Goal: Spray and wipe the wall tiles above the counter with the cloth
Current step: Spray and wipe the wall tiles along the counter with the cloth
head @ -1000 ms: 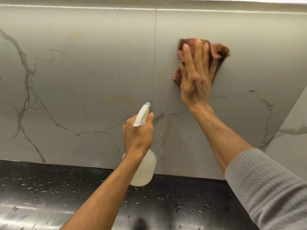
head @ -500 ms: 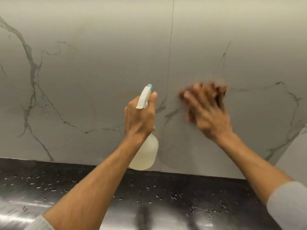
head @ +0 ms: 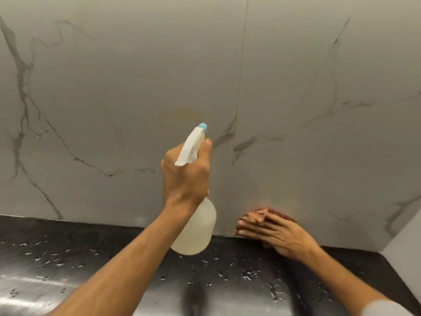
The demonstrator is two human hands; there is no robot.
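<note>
The grey veined marble wall tiles (head: 114, 87) rise behind the black speckled counter (head: 68, 258). The left hand (head: 185, 176) holds the translucent plastic spray bottle (head: 198, 231) above the counter's rear edge, left of the vertical tile joint (head: 242, 65). Right of the joint, the right hand (head: 276, 233) presses the reddish-brown cloth (head: 273, 212) against the tiles' bottom edge.

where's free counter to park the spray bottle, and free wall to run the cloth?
Counter: wet but bare left of the left forearm, and between the forearms below the spray bottle. Wall tiles: open above and left of the left hand, and upper right. Crowded at the bottom edge, where the right hand presses the cloth beside the bottle.
</note>
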